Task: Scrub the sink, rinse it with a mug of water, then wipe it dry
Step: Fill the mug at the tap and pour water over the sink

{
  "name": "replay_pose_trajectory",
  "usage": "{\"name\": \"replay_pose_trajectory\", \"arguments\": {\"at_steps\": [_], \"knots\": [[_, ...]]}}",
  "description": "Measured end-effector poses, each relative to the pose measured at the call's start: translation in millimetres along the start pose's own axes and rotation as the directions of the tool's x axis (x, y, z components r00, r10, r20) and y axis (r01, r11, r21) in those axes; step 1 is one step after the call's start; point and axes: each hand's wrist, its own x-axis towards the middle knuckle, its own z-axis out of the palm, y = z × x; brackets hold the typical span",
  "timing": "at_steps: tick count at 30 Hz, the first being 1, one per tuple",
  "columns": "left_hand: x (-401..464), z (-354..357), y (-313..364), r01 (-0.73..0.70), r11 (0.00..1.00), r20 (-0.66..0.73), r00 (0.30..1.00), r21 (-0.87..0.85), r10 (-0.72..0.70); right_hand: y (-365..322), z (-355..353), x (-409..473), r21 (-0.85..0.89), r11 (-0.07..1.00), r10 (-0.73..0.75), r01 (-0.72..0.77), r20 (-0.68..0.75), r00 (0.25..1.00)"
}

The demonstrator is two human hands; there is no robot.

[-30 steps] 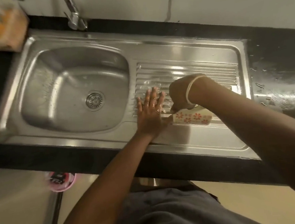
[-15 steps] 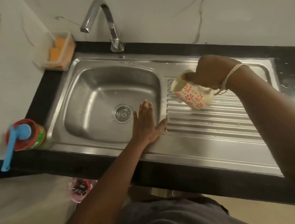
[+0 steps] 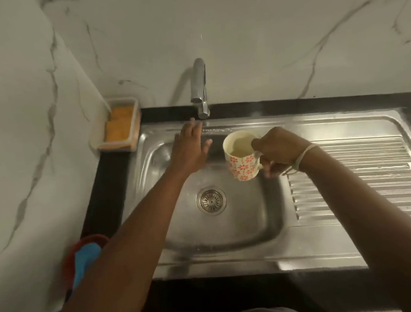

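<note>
Since half a second ago the mug (image 3: pixel 241 155) has come off the ribbed drainboard (image 3: pixel 353 173) and now sits upright over the basin, right hand (image 3: pixel 276 151) wrapped round its handle side. A second back it was tipped low over the ribs with the left hand (image 3: pixel 190 149) pressed flat beside it, so that pour looks finished. Now the left hand is spread wide and empty, fingers reaching up toward the tap (image 3: pixel 200 89), tips just short of its base.

My read: this is a refill. Mug mouth faces up and seems to hold a little cloudy liquid at the bottom, though it's too blurry to be sure. It isn't under the spout yet, more off to the right of it. No water running that I can see.

So we're mid-rinse on the sink (image 3: pixel 232 257): drainboard done at least once, basin probably next. Nothing here looks like a drying cloth in hand, so the wipe hasn't started. Sponge tub (image 3: pixel 121 126) sits at the back left corner, untouched.
</note>
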Motion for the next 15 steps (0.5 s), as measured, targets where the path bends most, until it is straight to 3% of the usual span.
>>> {"name": "replay_pose_trajectory", "arguments": {"at_steps": [5, 13, 15], "knots": [[51.3, -14.8, -14.4, -0.216, 0.967, 0.071, 0.976, 0.136, 0.208, -28.1, 30.9, 14.9, -0.01, 1.0, 0.001, -0.002, -0.051, 0.999], [68.0, -11.4, -29.0, -0.222, 0.939, 0.139, 0.972, 0.262, 0.191, -52.5, 52.8, 50.9, 0.062, 0.998, 0.029, -0.028, -0.015, 0.999], [67.5, -8.4, -37.0, -0.138, 0.95, 0.131, 0.986, 0.28, 0.105, -55.8, 56.2, 58.4, 0.086, 0.996, 0.031, -0.03, -0.018, 0.999]]}}
